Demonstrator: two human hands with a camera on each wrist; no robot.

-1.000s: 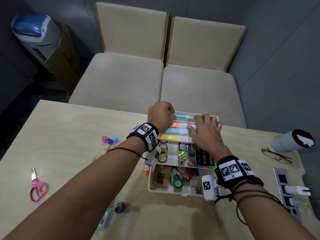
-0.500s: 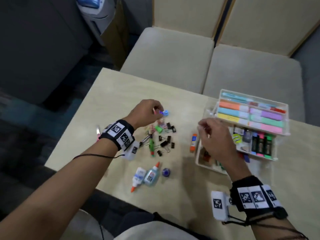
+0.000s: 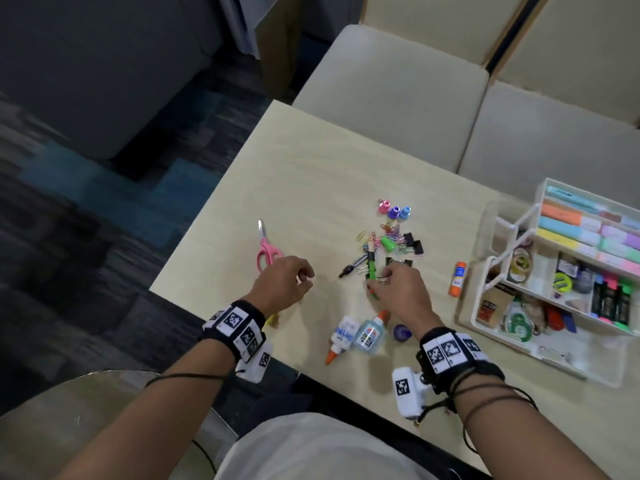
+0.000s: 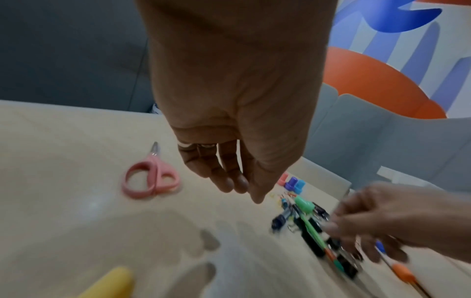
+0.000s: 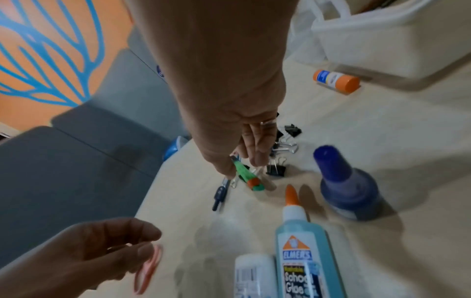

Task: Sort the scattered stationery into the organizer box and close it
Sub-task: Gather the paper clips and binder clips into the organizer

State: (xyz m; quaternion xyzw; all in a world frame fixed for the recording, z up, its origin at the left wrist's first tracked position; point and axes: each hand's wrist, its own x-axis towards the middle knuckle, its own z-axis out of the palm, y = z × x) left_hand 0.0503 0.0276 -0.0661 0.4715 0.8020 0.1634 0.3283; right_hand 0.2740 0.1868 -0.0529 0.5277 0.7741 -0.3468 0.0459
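Note:
The white organizer box stands open at the right, its tiered trays holding highlighters, tape and markers. Stationery lies scattered mid-table: black binder clips, coloured paper clips, a dark pen and a green pen. My right hand is down in this pile, and thumb and fingers pinch the green pen. My left hand hovers over bare table just right of the pink scissors. Its fingers hang relaxed and hold nothing.
Two glue bottles and a purple bottle lie near the front edge, below my right hand. An orange glue stick lies beside the box. Three small coloured pieces sit beyond the pile. Cushioned seats stand behind the table.
My right hand left the box side and came down onto the clip pile, taking the green pen. My left hand drew back from the small coloured pieces toward the scissors. The view swung left.

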